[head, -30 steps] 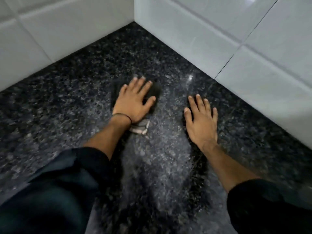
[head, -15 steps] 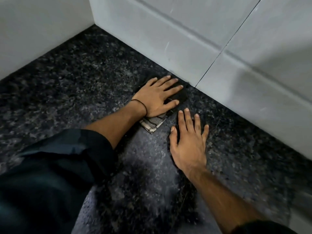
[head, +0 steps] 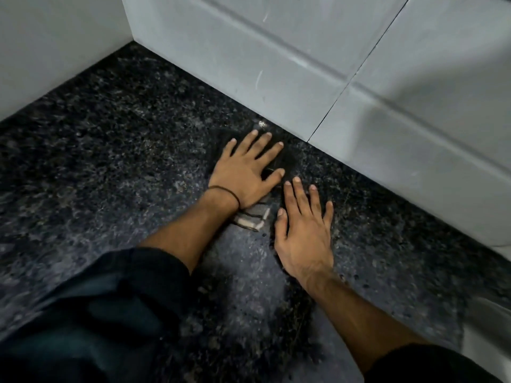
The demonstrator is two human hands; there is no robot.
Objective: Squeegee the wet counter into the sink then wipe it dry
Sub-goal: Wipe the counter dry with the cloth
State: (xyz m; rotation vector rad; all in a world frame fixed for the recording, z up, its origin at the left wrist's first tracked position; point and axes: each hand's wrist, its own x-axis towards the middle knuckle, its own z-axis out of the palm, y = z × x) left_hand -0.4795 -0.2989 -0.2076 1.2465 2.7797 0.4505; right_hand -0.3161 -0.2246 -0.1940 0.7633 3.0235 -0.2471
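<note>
Drying step: left hand [head: 244, 172] fingers spread flat pressing dark cloth [head: 253, 218] on granite counter [head: 110, 150], right hand [head: 302, 230] flat, empty; next wipe along tiled wall [head: 276, 64].

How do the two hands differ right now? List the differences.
The left hand presses flat on a cloth; the right hand lies on the bare counter. The left hand wears a dark wrist band; the right wrist is bare. The left hand sits nearer the wall tiles. Both are palm down, fingers spread.
</note>
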